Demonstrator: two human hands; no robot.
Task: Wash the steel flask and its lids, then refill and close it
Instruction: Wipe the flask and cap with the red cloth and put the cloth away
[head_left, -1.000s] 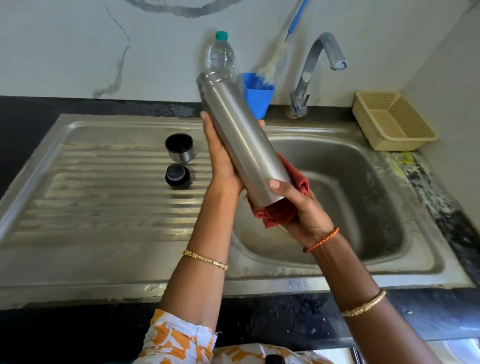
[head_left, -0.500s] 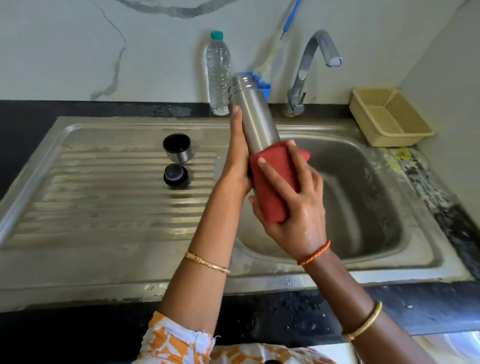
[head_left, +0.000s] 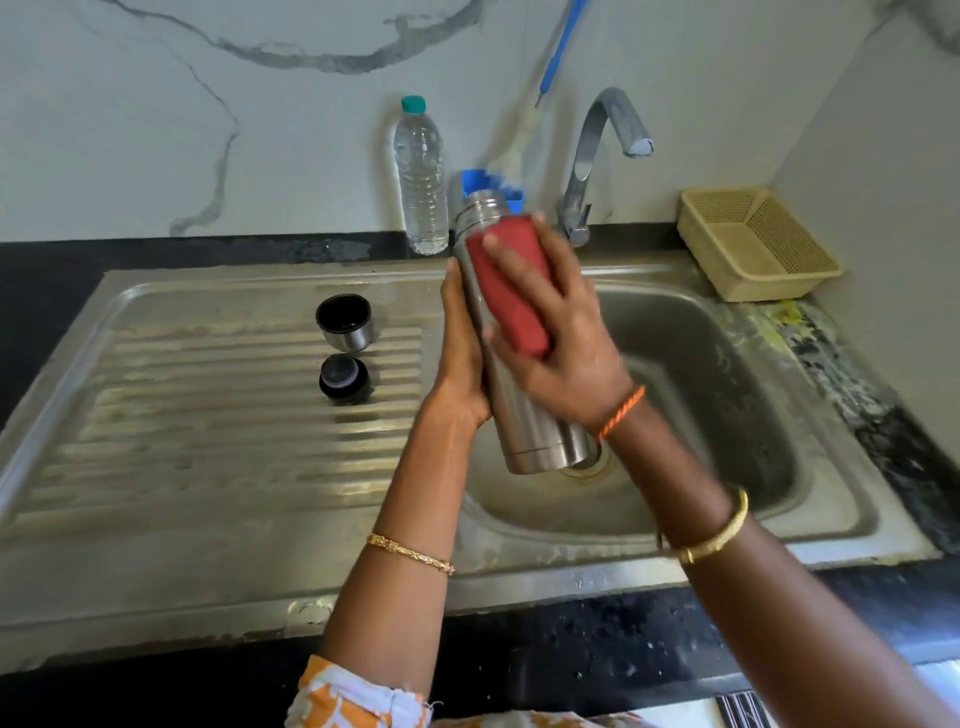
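The steel flask stands nearly upright over the sink basin, its open neck toward the wall. My left hand holds its left side, fingers wrapped behind it. My right hand presses a red cloth around the flask's upper part. On the draining board to the left sit the steel cup lid, mouth up, and the black inner stopper just in front of it.
A clear water bottle with a green cap stands at the wall. Behind the flask are a blue holder with a bottle brush, then the tap. A beige basket sits at the back right.
The flask has gone from tilted to almost upright. My right hand has slid the red cloth from the flask's base up to near its neck.
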